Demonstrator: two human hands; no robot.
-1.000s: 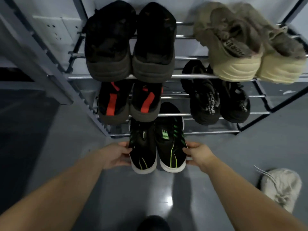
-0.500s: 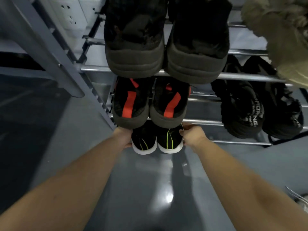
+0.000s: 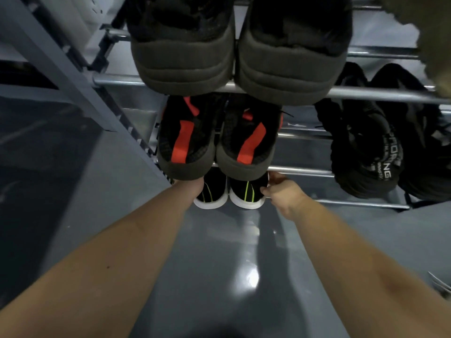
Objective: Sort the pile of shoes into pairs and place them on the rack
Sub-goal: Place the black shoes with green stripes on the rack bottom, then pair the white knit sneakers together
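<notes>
A pair of black sneakers with green stripes and white soles (image 3: 229, 193) sits on the lowest tier of the metal shoe rack (image 3: 366, 92), only the heels showing. My left hand (image 3: 195, 186) is at the left shoe's side, mostly hidden under the shoes above. My right hand (image 3: 280, 191) grips the right shoe's outer side. On the tier above rests a black pair with red stripes (image 3: 217, 140), and above that a black pair with thick grey soles (image 3: 234, 45).
A black knit pair (image 3: 380, 147) rests on the middle tier at right. A beige shoe (image 3: 436, 45) juts in at the top right. White laces (image 3: 439, 284) lie on the glossy grey floor at the right edge. A grey slanted frame (image 3: 61, 69) stands left.
Both hands have pushed the green-striped pair forward from the floor in front of the rack onto its lowest tier, under the red-striped pair. The camera has moved closer and lower.
</notes>
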